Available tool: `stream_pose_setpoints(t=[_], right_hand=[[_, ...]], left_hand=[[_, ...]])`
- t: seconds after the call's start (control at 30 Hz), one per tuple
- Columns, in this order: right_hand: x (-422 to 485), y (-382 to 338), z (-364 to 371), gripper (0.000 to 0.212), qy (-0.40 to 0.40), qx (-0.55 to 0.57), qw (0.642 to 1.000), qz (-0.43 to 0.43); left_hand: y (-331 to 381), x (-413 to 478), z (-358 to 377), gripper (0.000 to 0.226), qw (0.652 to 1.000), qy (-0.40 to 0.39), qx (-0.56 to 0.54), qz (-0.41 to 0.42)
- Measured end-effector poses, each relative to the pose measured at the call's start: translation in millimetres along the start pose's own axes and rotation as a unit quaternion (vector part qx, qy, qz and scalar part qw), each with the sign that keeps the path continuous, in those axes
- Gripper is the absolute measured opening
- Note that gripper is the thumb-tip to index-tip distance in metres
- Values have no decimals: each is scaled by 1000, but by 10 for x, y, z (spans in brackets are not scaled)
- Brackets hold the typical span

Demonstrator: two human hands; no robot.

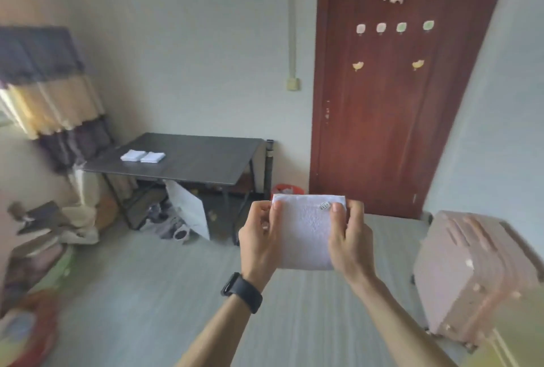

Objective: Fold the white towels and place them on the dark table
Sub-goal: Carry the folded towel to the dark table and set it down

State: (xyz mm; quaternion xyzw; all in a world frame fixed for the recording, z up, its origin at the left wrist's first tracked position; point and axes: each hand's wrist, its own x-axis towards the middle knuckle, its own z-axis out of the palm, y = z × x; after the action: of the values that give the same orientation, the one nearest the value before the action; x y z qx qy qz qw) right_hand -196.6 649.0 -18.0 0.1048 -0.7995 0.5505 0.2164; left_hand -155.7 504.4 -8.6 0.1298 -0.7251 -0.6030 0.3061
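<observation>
Both hands, left hand (pixel 259 237) and right hand (pixel 350 238), pinch a folded, bumpy-textured white towel (pixel 307 231); two flat folded towels (pixel 143 156) rest on the dark counter (pixel 200 160).

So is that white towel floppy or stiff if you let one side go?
Probably floppy: the folded white towel looks like soft cloth, held at both edges by the left hand and right hand. Likely light: a pinch carries it.

Three white towels: two folded towels (pixel 131 155) on the one dark table (pixel 191 168) at ten o'clock, a third towel (pixel 306 231) between two hands, left hand (pixel 260 238) and right hand (pixel 350 241). Six hooks (pixel 361 28) on one door (pixel 382 131) at one o'clock. One suitcase (pixel 471 272) at four o'clock.
</observation>
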Motion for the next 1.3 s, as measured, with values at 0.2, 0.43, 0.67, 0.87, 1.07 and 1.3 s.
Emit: stream_pose_setpoints(t=[0.2,0.43,0.67,0.87,1.07,1.3], right_hand=[[-176,-709,1989,23,-120,68,990,-29],[-187,-1201,3588,20,-215,79,972,-45],[165,-1181,5190,22,-251,130,959,3],[894,-1244,6701,22,-281,134,950,14],[1491,-1317,7992,22,-301,117,946,14],[1992,-1210,9574,21,-306,93,947,31]], left_hand=[[-560,891,-1761,23,990,130,46,-27],[-1081,1704,-3003,24,970,224,69,-62],[-1737,2874,-3730,23,960,244,111,-77],[-2274,4296,-4214,25,951,266,113,-104],[-2733,5522,-4665,25,945,278,118,-125],[-3603,6850,-5222,27,946,265,101,-160]])
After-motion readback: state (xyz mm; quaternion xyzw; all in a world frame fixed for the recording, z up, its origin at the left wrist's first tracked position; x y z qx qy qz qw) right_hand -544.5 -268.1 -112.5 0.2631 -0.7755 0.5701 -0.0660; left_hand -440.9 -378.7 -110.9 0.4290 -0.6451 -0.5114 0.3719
